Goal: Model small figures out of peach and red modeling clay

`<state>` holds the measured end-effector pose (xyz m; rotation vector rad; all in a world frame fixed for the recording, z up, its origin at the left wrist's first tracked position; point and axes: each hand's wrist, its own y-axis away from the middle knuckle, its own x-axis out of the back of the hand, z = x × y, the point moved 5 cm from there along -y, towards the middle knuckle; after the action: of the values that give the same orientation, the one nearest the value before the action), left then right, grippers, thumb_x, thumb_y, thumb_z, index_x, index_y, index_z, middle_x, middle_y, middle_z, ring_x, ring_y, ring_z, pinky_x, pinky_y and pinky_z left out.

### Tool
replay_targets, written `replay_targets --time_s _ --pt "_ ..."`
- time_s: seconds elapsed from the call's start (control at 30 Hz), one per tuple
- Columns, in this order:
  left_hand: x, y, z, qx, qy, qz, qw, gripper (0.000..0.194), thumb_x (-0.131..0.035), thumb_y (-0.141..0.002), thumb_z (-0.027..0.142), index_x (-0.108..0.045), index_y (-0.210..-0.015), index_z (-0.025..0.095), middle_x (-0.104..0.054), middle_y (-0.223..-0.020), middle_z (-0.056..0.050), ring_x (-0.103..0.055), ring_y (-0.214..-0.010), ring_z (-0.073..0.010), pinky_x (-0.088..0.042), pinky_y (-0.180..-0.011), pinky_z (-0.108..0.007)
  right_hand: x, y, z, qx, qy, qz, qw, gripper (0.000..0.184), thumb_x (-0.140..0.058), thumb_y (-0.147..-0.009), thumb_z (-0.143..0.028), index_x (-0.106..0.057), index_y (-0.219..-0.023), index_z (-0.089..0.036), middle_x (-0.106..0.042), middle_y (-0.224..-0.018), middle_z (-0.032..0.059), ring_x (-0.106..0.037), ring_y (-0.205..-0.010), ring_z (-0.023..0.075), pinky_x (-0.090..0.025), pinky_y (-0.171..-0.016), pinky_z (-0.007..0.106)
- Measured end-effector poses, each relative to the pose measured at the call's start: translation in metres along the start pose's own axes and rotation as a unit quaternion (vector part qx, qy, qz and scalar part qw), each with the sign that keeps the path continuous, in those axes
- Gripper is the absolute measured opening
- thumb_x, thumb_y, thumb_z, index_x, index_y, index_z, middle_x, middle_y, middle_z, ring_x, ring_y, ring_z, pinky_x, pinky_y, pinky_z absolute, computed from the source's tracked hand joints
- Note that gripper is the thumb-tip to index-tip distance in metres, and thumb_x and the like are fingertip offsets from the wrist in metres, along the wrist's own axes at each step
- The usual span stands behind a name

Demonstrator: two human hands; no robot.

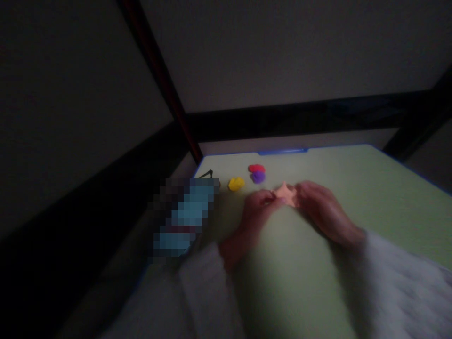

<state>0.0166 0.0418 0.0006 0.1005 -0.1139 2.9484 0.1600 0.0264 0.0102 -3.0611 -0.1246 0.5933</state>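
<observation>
A pale orange star-shaped piece, which looks like modelling clay (285, 193), is held between my two hands above the light green table (289, 273). My left hand (256, 214) pinches its left side, with the thumb lying along the lower edge. On the right side, my right hand (323, 209) has its fingers closed on the star's edge; its fingertips are blurred. Just beyond my hands lie a yellow lump (236, 183), a purple lump (258, 177) and a red lump (256, 168). The purple one touches or partly covers the red one.
At the table's left edge lies a pixelated bluish object (190, 212), its kind hidden. Beside it a thin dark piece (209, 174) sticks out, perhaps part of eyeglasses. A blue handle-like strip (282, 151) runs along the far edge. Dark walls stand behind and left.
</observation>
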Motion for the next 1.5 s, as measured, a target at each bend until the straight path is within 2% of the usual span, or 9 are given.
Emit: replay_targets --time_s 0.3,0.43,0.7,0.8,0.97,1.1,1.33,1.5 --pt "-0.001 0.003 0.003 0.007 0.008 0.002 1.000 0.026 -0.065 -0.065 0.038 -0.058 -0.058 0.015 -0.055 -0.057 0.002 -0.045 -0.056 -0.0094 -0.033 -0.055 -0.022 -0.007 0.002 -0.011 0.056 0.143 0.003 0.988 0.022 -0.066 -0.071 -0.033 -0.055 -0.060 -0.018 -0.052 -0.055 -0.0034 -0.043 -0.050 0.0086 -0.029 -0.047 0.022" --pt "-0.001 0.005 0.002 0.013 0.011 0.021 1.000 0.026 -0.066 -0.063 0.036 -0.055 -0.055 0.015 -0.053 -0.054 0.003 -0.044 -0.054 -0.0091 -0.033 -0.054 -0.022 -0.009 0.005 -0.015 0.089 0.206 0.017 0.974 0.023 -0.062 -0.073 -0.035 -0.052 -0.061 -0.018 -0.052 -0.055 -0.0030 -0.043 -0.051 0.0093 -0.029 -0.047 0.022" --pt "-0.004 0.003 0.000 0.006 0.002 0.021 1.000 0.025 -0.067 -0.062 0.038 -0.059 -0.058 0.015 -0.056 -0.057 0.001 -0.048 -0.057 -0.0108 -0.036 -0.056 -0.023 -0.008 0.012 -0.018 0.132 0.295 0.055 0.945 0.022 -0.054 -0.080 -0.034 -0.049 -0.065 -0.018 -0.049 -0.056 -0.0031 -0.042 -0.053 0.0104 -0.032 -0.049 0.023" --pt "-0.004 0.003 0.000 0.011 0.007 0.022 1.000 0.025 -0.066 -0.064 0.039 -0.061 -0.062 0.015 -0.058 -0.061 0.000 -0.050 -0.059 -0.0114 -0.037 -0.057 -0.023 -0.009 0.013 -0.017 0.132 0.298 0.057 0.944 0.022 -0.054 -0.080 -0.035 -0.050 -0.067 -0.019 -0.048 -0.057 -0.0034 -0.041 -0.052 0.0104 -0.032 -0.049 0.024" --pt "-0.002 0.005 0.001 0.019 0.005 0.037 0.999 0.027 -0.067 -0.063 0.038 -0.056 -0.054 0.015 -0.050 -0.052 0.003 -0.044 -0.054 -0.0097 -0.034 -0.055 -0.023 -0.010 0.009 -0.016 0.097 0.246 0.046 0.963 0.026 -0.057 -0.078 -0.042 -0.054 -0.067 -0.018 -0.049 -0.056 -0.0027 -0.041 -0.049 0.0102 -0.028 -0.045 0.024" --pt "0.000 0.005 0.002 0.021 0.008 0.045 0.999 0.027 -0.066 -0.064 0.039 -0.056 -0.055 0.015 -0.049 -0.052 0.004 -0.042 -0.054 -0.0091 -0.032 -0.055 -0.023 -0.010 0.006 -0.017 0.089 0.194 0.039 0.976 0.032 -0.054 -0.079 -0.046 -0.052 -0.063 -0.019 -0.050 -0.056 -0.0024 -0.042 -0.049 0.0096 -0.029 -0.045 0.024" --pt "-0.002 0.005 0.003 0.017 0.006 0.030 0.999 0.028 -0.065 -0.064 0.038 -0.053 -0.052 0.015 -0.047 -0.052 0.003 -0.040 -0.054 -0.0092 -0.031 -0.056 -0.024 -0.012 0.006 -0.020 0.104 0.235 0.038 0.966 0.025 -0.062 -0.074 -0.037 -0.054 -0.059 -0.019 -0.050 -0.053 -0.0030 -0.043 -0.050 0.0097 -0.032 -0.048 0.024" --pt "-0.001 0.004 0.002 0.019 0.011 0.036 0.999 0.027 -0.066 -0.063 0.037 -0.054 -0.053 0.015 -0.047 -0.051 0.004 -0.040 -0.053 -0.0091 -0.032 -0.055 -0.024 -0.012 0.006 -0.018 0.101 0.208 0.035 0.972 0.027 -0.063 -0.073 -0.039 -0.053 -0.058 -0.019 -0.052 -0.054 -0.0029 -0.043 -0.049 0.0095 -0.033 -0.048 0.024"
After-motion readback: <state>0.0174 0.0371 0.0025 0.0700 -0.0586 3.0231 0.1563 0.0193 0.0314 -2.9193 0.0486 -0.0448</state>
